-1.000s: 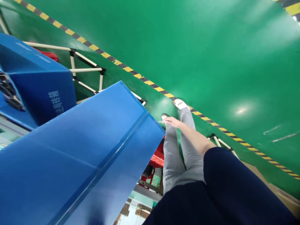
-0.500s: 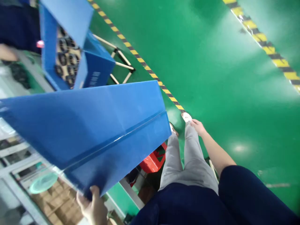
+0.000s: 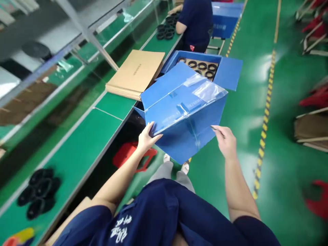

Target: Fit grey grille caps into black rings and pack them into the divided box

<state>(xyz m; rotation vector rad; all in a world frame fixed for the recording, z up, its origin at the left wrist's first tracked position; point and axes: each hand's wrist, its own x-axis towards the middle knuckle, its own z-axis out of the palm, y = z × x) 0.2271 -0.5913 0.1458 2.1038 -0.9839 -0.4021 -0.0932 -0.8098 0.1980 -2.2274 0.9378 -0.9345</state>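
Note:
A blue corrugated box (image 3: 176,112) is held tilted in front of my body, with clear tape along its seam and shiny clear film on its upper face. My left hand (image 3: 148,138) grips its near left edge, thumb on the near face and fingers over the top. Just off the box's right side, my right hand (image 3: 227,141) is closed in a pinch. A small thin dark piece sticks out from its fingertips; its kind is not clear. Beyond stands an open blue box (image 3: 176,56) with rows of black rings (image 3: 202,66) inside.
To the left runs a green conveyor bench (image 3: 77,150), bearing a stack of brown cardboard sheets (image 3: 135,71) and black rings (image 3: 41,191). A red plastic stool (image 3: 125,155) sits below its edge. A co-worker (image 3: 196,24) stands at the bench ahead. Striped tape (image 3: 263,136) marks the floor.
The blue box has come round in front of me and turned, showing its taped faces. My right hand has risen from beside my legs to the box's right side. The view has swung toward the bench.

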